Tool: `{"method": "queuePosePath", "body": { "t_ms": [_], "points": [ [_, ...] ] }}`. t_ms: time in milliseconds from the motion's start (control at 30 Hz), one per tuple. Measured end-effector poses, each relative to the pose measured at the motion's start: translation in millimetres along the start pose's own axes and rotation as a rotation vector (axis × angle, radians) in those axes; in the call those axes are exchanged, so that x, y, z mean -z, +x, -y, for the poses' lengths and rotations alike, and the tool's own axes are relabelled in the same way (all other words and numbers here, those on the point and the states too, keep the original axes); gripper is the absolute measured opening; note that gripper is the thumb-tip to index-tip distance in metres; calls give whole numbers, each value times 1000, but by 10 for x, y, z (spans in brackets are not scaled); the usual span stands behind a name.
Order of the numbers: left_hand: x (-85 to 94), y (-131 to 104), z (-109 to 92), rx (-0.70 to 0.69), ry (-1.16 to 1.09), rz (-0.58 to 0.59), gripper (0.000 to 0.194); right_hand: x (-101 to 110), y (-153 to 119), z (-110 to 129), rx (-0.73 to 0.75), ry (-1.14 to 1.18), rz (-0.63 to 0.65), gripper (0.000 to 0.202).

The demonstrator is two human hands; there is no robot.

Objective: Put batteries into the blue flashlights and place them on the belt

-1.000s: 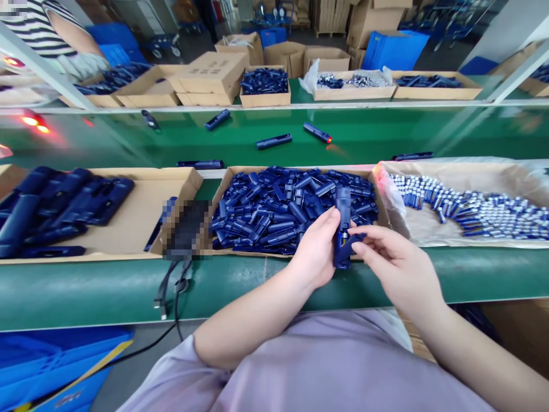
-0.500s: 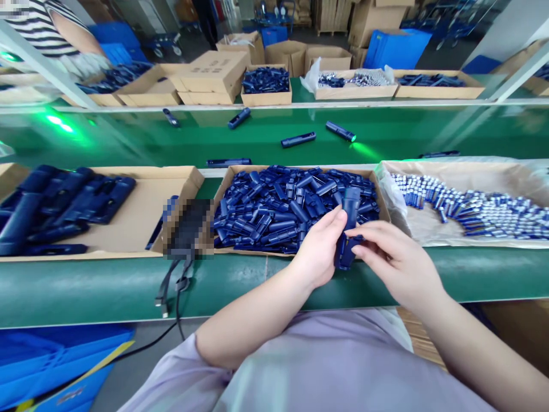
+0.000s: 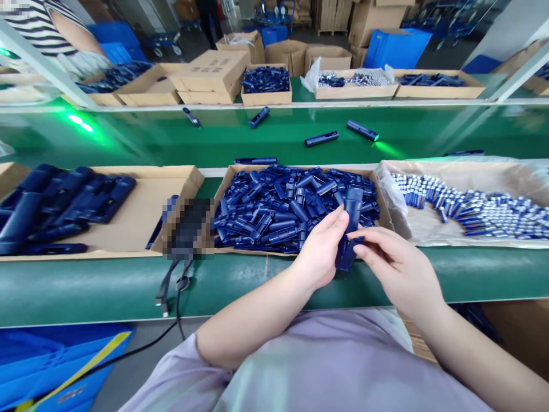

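Note:
My left hand [image 3: 321,243] is closed around a dark blue flashlight [image 3: 352,209], held nearly upright over the front edge of the middle box. The thumb and fingertips of my right hand [image 3: 397,263] pinch a small dark blue plastic cover [image 3: 357,241] against the flashlight's side. Whether the cover is seated there I cannot tell. Behind my hands, the middle cardboard box [image 3: 221,191] is heaped with small dark blue plastic parts [image 3: 274,214]. To the right, batteries [image 3: 493,212] lie in a lined box [image 3: 422,232].
At left, a shallow box [image 3: 146,200] holds several dark blue flashlights [image 3: 64,200]. A blurred-out black item [image 3: 189,229] with a cable stands beside it. Several flashlights lie on the green conveyor [image 3: 206,140], one lit green [image 3: 362,130]. Across the belt is a person in a striped top [image 3: 47,26].
Flashlights on the conveyor have slid to the right. My hands keep almost the same place, with the flashlight and the small cover still between them.

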State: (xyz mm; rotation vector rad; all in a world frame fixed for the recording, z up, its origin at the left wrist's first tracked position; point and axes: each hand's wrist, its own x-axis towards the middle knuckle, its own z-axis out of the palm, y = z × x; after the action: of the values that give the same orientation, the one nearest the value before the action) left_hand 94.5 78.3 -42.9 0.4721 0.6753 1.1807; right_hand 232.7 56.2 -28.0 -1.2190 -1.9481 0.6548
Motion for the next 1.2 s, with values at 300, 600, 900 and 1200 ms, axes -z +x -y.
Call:
{"method": "queuePosePath", "body": {
  "t_ms": [300,600,900,1200],
  "points": [
    [14,-1,5,-1,101,143,32,-63,-6,-106,-75,-64,-154,78],
    [-110,-65,-161,-2,74,88,30,315,-506,-650,37,-379,-352,40],
    [-411,115,-388,-47,188,278,46,310,-358,-393,-125,192,25,23],
    [-446,127,-231,-77,321,270,37,182,261,19,-282,531,165,49]
  ]
}}
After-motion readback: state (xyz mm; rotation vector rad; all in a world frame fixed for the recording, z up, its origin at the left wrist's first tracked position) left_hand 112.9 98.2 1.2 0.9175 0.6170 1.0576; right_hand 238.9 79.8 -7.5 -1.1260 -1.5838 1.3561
